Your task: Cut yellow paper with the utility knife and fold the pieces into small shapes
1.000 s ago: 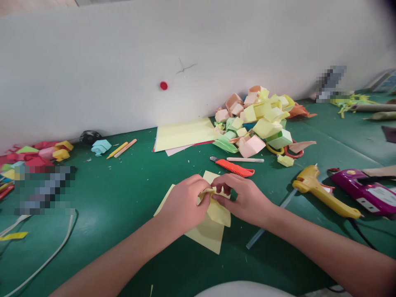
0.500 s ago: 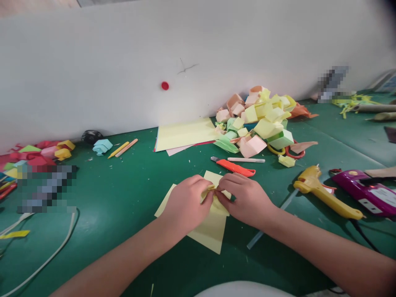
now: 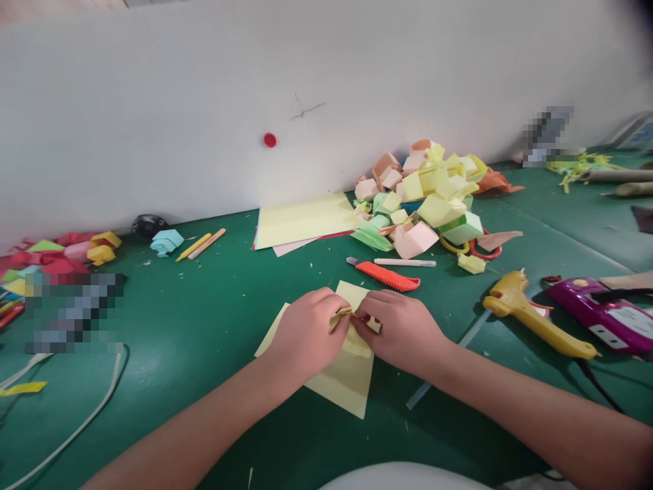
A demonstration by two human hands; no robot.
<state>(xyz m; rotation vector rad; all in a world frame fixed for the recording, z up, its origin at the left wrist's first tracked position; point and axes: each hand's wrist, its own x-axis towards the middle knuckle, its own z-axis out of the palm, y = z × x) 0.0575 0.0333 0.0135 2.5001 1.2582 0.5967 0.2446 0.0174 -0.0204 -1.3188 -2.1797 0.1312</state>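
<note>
Both hands meet over a pale yellow sheet of paper (image 3: 344, 381) lying on the green table. Between my left hand (image 3: 312, 333) and my right hand (image 3: 403, 327) is a small folded piece of yellow paper (image 3: 343, 314), pinched by the fingertips of each. My left thumb and index finger close on its left side. The right fingers are curled against its other end, and much of the piece is hidden by them. Just beyond the hands lies an orange-red box cutter (image 3: 388, 275) beside a whitish pen-like stick (image 3: 405, 263).
A yellow hot glue gun (image 3: 535, 316) and a purple power strip (image 3: 602, 313) lie at the right. A heap of folded paper shapes (image 3: 443, 190) stands against the wall, beside stacked paper sheets (image 3: 306, 221). At the left are a white cable (image 3: 96, 415) and colourful paper pieces (image 3: 56, 252).
The fingers have shifted slightly around the small folded paper, and the right fingertips have tucked in a little. The view has moved very slightly; the other things lie where they were.
</note>
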